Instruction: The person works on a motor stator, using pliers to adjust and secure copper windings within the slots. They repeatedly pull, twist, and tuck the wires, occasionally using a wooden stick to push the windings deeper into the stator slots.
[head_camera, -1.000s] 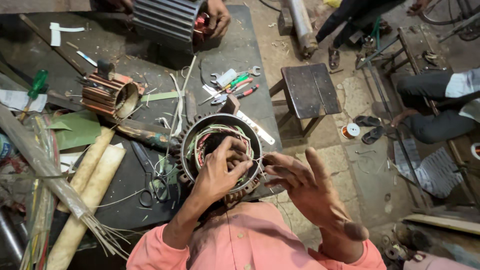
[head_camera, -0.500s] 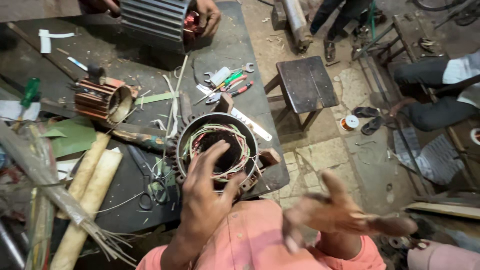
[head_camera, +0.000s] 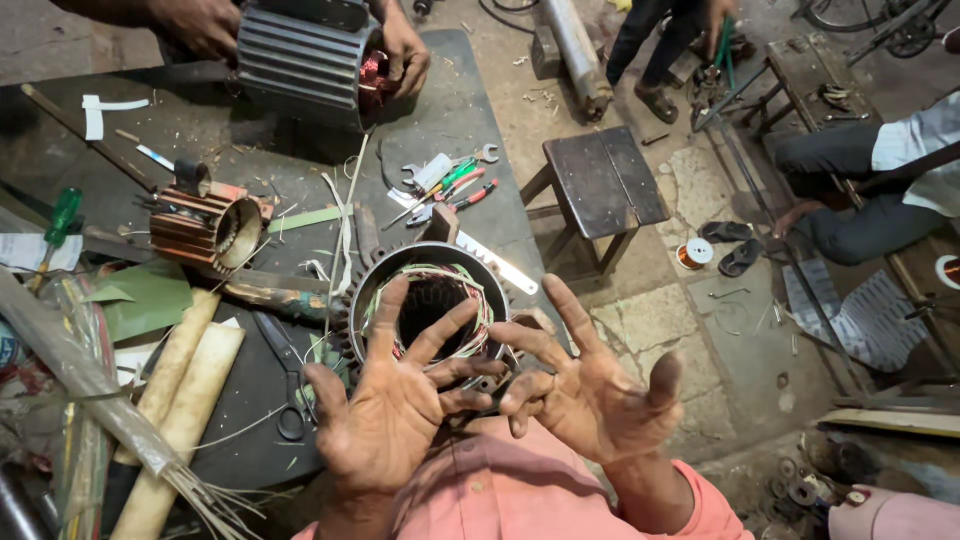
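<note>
The round motor stator (head_camera: 430, 300) stood at the desk's (head_camera: 450, 110) near edge, its ring-shaped casing holding coils of green, white and pink wire (head_camera: 475, 290) around a hollow centre. Above it the left hand (head_camera: 385, 405) and right hand (head_camera: 590, 390) hovered palm-up with fingers spread, grasping nothing. Scissors (head_camera: 285, 375) lay just left of the stator, two rolled paper tubes (head_camera: 175, 400) beyond them. Farther back sat a copper-wound stator (head_camera: 205, 225), spanners and screwdrivers (head_camera: 445, 180), and a ribbed motor housing (head_camera: 300, 55) held by another person's hands (head_camera: 405, 50).
</note>
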